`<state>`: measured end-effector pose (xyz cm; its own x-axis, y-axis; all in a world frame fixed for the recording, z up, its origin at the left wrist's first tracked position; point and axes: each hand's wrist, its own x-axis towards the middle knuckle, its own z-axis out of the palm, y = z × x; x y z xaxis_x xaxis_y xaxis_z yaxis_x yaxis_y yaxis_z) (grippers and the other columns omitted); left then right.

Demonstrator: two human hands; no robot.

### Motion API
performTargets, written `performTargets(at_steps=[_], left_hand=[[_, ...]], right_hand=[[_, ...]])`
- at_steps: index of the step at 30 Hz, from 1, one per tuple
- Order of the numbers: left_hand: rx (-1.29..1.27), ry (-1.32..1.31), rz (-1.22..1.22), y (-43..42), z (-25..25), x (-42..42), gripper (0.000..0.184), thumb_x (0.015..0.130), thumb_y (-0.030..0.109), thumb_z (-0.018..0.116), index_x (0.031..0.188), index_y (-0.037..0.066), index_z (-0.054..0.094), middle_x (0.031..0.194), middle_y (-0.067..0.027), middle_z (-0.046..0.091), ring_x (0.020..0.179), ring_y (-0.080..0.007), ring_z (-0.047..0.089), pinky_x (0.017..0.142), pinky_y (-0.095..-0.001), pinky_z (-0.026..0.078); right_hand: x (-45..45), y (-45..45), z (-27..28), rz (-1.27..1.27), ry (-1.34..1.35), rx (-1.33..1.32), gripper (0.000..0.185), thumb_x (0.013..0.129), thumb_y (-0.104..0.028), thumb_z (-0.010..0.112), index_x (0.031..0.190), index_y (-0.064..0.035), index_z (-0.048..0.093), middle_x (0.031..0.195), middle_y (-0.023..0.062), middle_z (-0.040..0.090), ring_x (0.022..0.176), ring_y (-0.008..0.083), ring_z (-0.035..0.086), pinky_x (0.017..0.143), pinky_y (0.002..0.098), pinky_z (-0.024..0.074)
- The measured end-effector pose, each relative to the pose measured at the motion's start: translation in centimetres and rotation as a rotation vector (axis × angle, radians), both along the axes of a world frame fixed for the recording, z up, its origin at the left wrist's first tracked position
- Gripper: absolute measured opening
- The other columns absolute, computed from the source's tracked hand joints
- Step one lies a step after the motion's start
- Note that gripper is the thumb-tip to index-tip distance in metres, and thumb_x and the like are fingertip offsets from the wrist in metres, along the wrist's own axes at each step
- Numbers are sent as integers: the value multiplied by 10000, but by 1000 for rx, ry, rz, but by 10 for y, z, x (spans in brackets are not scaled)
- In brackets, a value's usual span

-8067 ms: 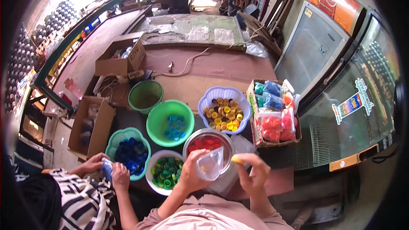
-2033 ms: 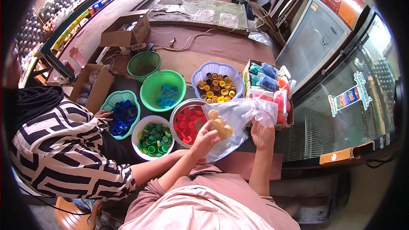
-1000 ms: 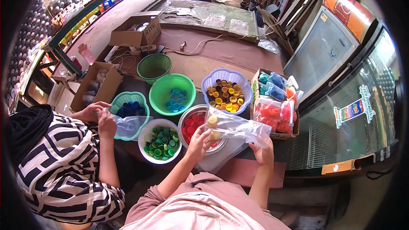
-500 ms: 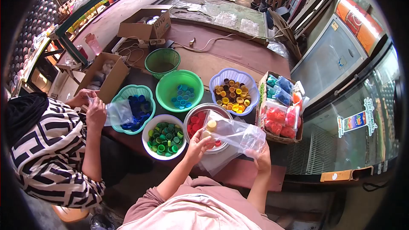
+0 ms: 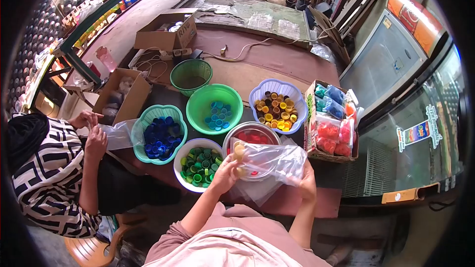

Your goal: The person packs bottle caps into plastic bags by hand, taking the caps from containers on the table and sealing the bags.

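Note:
My left hand point(image 5: 227, 174) is closed on the left end of a clear plastic bag point(image 5: 269, 160), where a few yellowish caps point(image 5: 239, 149) show through the film. The bag's other end is gripped by my right hand point(image 5: 304, 180). Beneath the bag is a metal bowl of red caps point(image 5: 252, 135), partly covered by it. Left of my left hand stands a white bowl point(image 5: 182, 180) with green caps. A lilac basket point(image 5: 256, 89) of yellow and brown caps sits beyond the metal bowl. More flat clear plastic point(image 5: 257, 191) lies under my hands.
A green basin point(image 5: 198, 100) holds light blue caps; a turquoise basket point(image 5: 140, 144) holds dark blue ones. A dark green basket point(image 5: 181, 71) stands behind. At right is a carton point(image 5: 312, 144) of bagged caps. A co-worker's hands point(image 5: 94, 136) at left hold another clear bag point(image 5: 118, 136).
Earlier the caps were between my left fingers and the bag hung from my right hand; now they show through the bag, stretched between both hands. The co-worker has lifted a clear bag.

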<state>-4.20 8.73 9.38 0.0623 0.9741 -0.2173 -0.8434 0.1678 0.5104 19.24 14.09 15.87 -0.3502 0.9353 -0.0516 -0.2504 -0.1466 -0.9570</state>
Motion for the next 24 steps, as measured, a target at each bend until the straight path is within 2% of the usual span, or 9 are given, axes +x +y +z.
performTargets(at_steps=[4, 5, 8, 12, 14, 17, 21, 24], left_hand=[[114, -88, -103, 13, 20, -19, 466, 871, 52, 437, 1313, 26, 290, 1238, -122, 459, 1137, -196, 483, 935, -313, 426], [114, -79, -106, 14, 23, -23, 489, 868, 46, 430, 1328, 14, 266, 1251, -128, 453, 1116, -188, 496, 946, -320, 417], [138, -42, -112, 15, 31, -29, 469, 873, 49, 418, 1319, 7, 279, 1235, -129, 464, 1101, -179, 505, 942, -317, 421], [123, -17, -50, 22, 22, -38, 450, 893, 106, 403, 1321, 20, 293, 1217, -71, 486, 1075, -145, 515, 921, -283, 427], [116, 35, -41, 24, 17, -40, 465, 896, 124, 391, 1335, 27, 272, 1255, -72, 455, 1129, -144, 477, 924, -282, 419], [119, 46, 6, 34, 29, -37, 489, 887, 122, 395, 1346, 40, 249, 1254, -108, 458, 1128, -160, 484, 913, -306, 433], [133, -47, 4, 45, 23, -36, 533, 876, 119, 411, 1354, 22, 196, 1282, -160, 414, 1110, -244, 504, 908, -371, 451], [100, -82, 37, 48, 14, -36, 529, 878, 107, 401, 1353, 20, 186, 1274, -169, 418, 1086, -245, 523, 901, -377, 460]], right_hand=[[-6, 2, 0, -77, 57, -7, 766, 578, -17, 670, 1283, -5, 371, 1172, 78, 520, 1057, 183, 528, 908, 322, 426], [-6, 2, -1, -83, 61, -6, 771, 577, -19, 675, 1285, -5, 369, 1170, 78, 522, 1054, 182, 531, 906, 321, 428], [-6, 5, -5, -52, 84, 4, 778, 571, -23, 696, 1279, -7, 375, 1147, 74, 536, 1027, 178, 545, 886, 312, 442], [-10, 18, -2, -41, 75, 24, 780, 562, -31, 715, 1268, -10, 386, 1124, 65, 544, 1005, 173, 552, 864, 306, 452], [-10, 23, -2, -57, 51, 15, 787, 556, -28, 720, 1269, -13, 386, 1120, 63, 545, 1003, 172, 552, 861, 304, 453], [-8, 33, -1, -24, 28, 8, 761, 556, 18, 672, 1265, -4, 395, 1155, 58, 528, 1050, 168, 524, 906, 307, 418], [-10, 49, 2, -16, -29, 30, 756, 567, 26, 667, 1268, -2, 384, 1163, 61, 522, 1055, 160, 517, 911, 297, 414], [-12, 64, -4, -33, -67, -10, 739, 577, 27, 670, 1261, -7, 391, 1157, 62, 524, 1054, 159, 516, 908, 298, 417]])
